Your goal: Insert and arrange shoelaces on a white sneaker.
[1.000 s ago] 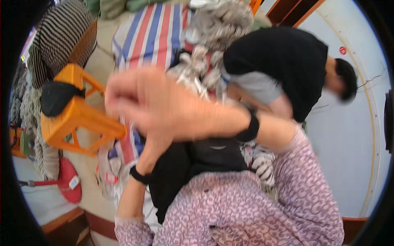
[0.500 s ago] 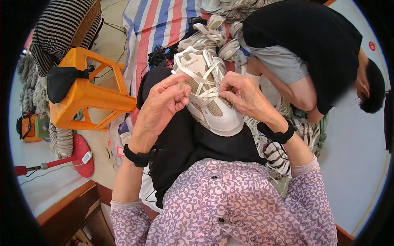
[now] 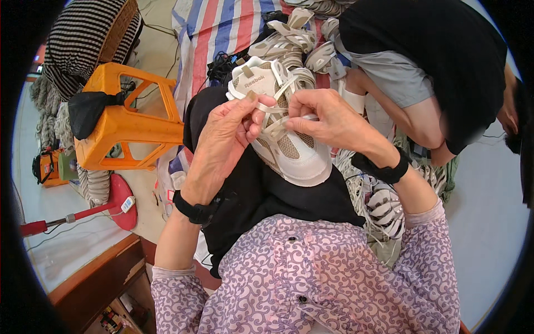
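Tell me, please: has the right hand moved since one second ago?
Yes, to the right. Judged against the orange stool, the right hand was then close beside it in the picture; now it is well apart, over the laced shoe.

Your shirt (image 3: 250,267) carries purple swirls on pale pink; your wristbands (image 3: 400,167) are black. The centre shoe (image 3: 303,167) is white and beige — laces (image 3: 287,90) cream. Upper left, the stool (image 3: 119,133) is orange; top centre, the sheet (image 3: 225,28) has red, white and blue stripes.
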Motion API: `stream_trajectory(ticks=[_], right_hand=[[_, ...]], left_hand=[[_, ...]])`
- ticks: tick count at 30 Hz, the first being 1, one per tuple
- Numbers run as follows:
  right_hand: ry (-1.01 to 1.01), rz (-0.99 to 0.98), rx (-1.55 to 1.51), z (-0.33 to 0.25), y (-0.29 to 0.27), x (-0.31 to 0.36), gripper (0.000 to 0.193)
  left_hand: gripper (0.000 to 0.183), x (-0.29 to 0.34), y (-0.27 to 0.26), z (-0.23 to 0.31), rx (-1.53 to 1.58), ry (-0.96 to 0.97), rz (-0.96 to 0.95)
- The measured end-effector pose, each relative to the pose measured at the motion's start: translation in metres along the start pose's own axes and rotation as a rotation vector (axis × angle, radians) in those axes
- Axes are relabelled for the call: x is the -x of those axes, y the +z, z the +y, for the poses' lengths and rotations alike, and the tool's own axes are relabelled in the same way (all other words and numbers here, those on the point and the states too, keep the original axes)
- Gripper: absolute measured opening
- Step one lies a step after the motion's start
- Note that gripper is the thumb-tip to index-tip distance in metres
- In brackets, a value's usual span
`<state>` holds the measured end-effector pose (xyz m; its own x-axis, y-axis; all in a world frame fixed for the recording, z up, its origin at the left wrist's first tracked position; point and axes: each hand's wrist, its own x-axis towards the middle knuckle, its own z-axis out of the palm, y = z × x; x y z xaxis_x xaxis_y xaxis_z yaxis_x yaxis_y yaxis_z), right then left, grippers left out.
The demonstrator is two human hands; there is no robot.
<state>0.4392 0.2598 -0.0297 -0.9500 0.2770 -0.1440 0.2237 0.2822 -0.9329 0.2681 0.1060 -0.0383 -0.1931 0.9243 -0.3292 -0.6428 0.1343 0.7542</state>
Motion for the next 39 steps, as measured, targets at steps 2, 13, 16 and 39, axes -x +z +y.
stream_trajectory(ticks=[2,13,16,39], right_hand=[[0.035,0.101,0.229,-0.008,0.004,-0.001,0.015],[-0.182,0.189,0.232,0.005,0.003,-0.016,0.021],[-0.097,0.05,0.058,0.012,-0.012,-0.017,0.025],[-0.286,-0.062,0.175,-0.002,-0.005,-0.022,0.012]], left_hand=[[0.034,0.002,0.001,0.0,0.003,0.008,0.02],[0.032,0.031,-0.032,0.011,-0.026,0.231,0.223],[0.023,0.062,-0.08,0.026,0.222,0.404,0.398],[0.023,0.272,-0.315,0.108,0.076,0.656,0.774]])
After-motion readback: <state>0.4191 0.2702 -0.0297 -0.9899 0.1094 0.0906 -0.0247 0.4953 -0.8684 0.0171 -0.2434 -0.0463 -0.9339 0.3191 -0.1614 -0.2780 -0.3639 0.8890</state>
